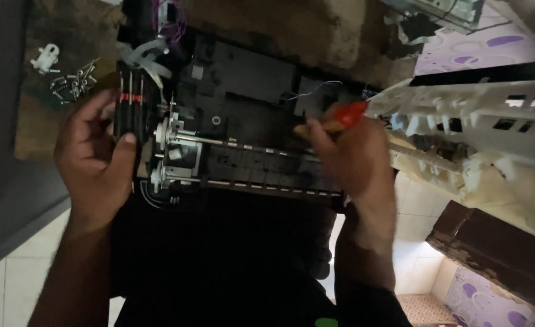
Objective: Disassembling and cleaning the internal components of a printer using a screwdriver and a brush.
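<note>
A black opened printer chassis (243, 109) with metal roller shafts (249, 146) and white gears (164, 133) lies in front of me. My left hand (92, 157) grips its left end, thumb pressed beside the red-marked black part (131, 103). My right hand (352, 160) is closed on a tool with a red-orange handle (346, 115), held over the right end of the shafts. The tool's tip is hidden behind my fingers.
A pile of loose screws (74, 82) and a small white plastic part (45, 59) lie at the upper left. A white plastic printer frame (479, 121) rests to the right. A dark brown wooden piece (491, 248) and a purple-patterned cloth (491, 303) sit at lower right.
</note>
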